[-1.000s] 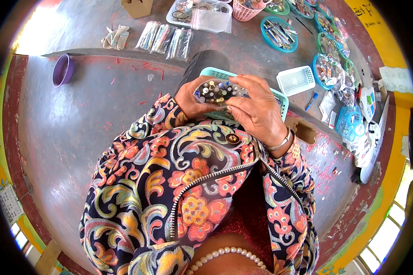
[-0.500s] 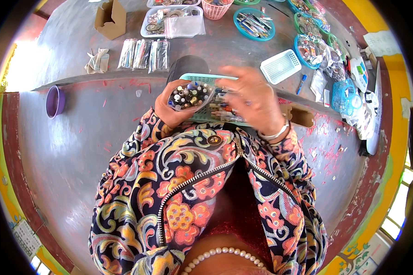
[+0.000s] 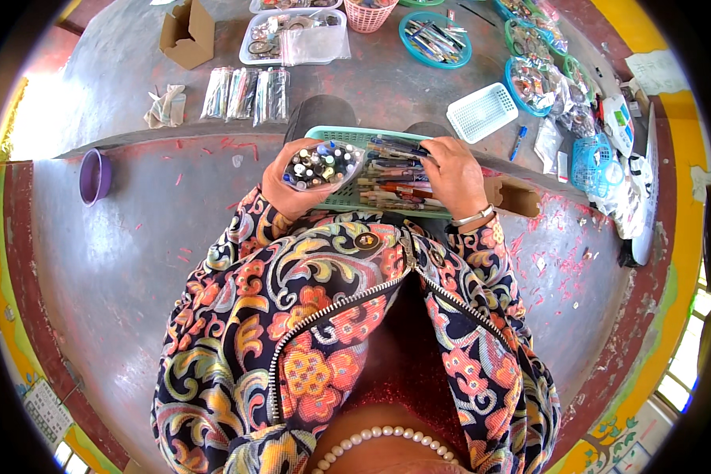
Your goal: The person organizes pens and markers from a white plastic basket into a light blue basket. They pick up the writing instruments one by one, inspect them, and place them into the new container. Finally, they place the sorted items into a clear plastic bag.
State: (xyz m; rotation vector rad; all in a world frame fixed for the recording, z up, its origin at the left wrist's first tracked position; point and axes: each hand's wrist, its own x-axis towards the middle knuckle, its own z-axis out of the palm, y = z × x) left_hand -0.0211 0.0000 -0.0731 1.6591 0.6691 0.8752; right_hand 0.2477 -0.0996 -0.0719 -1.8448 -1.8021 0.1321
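My left hand (image 3: 286,178) is wrapped round a clear plastic bag packed with pens (image 3: 324,164), their ends pointing up. The bag is held over the left part of a green plastic basket (image 3: 341,201), which sits across my lap. Many loose pens (image 3: 395,175) lie sideways in the rest of the basket, dark ones at the far side and orange and brown ones nearer. My right hand (image 3: 457,178) is at the basket's right end, its fingers curled together on the end of a dark pen among them.
On the grey table stand an open cardboard box (image 3: 188,35), packets of pens (image 3: 245,95), a white tray (image 3: 249,54), a blue round basket of pens (image 3: 436,39) and a white-green basket (image 3: 482,114). A blue marker (image 3: 517,144) lies nearby. A purple bowl (image 3: 95,177) stands left, a cardboard box (image 3: 515,196) right.
My right hand has come down from above the basket to the pens at its right end, and its fingers have closed. The left hand still holds the bag, tilted slightly differently.
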